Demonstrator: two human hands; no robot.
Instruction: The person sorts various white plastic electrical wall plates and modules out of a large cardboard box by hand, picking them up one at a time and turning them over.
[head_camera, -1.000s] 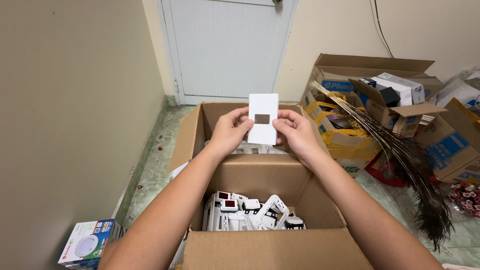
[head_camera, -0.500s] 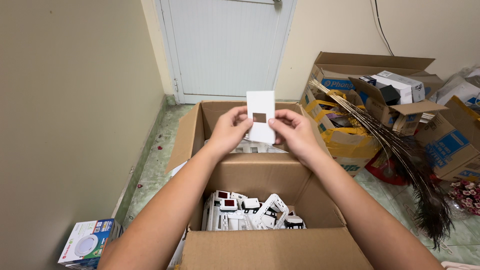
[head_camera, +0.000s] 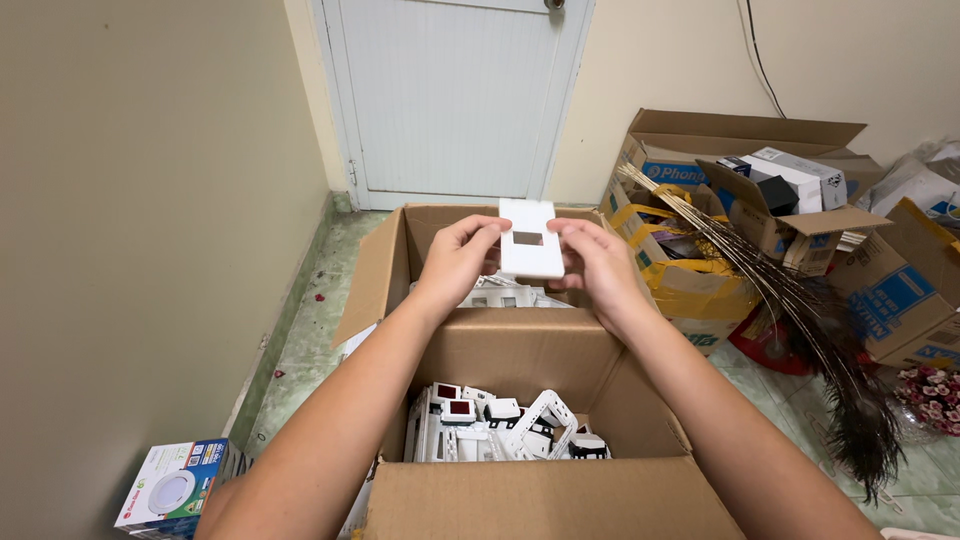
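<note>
Wall on the left, plain beige, runs down to a small boxed round lamp (head_camera: 172, 487) on the floor by the left forearm. Next comes the left hand (head_camera: 458, 262), its fingers (head_camera: 478, 228) closed on the left edge of a white switch cover plate (head_camera: 530, 238) with one small rectangular window. The plate is upright, held in the air above the far compartment of an open cardboard box (head_camera: 520, 350), where more white plates (head_camera: 505, 295) lie. The right hand (head_camera: 598, 262) mirrors the left, fingers pinched on the plate's right edge, thumb near the window. A cardboard divider splits the box; the near compartment holds white switch modules and brackets (head_camera: 500, 430). To handle the plate well, I judge the grip should stay on the rims, with light pressure, so the thin plastic does not flex or slip. Further right stand other open cartons (head_camera: 740, 200) and a bundle of dark feathers (head_camera: 850, 420) over the tiled floor.
</note>
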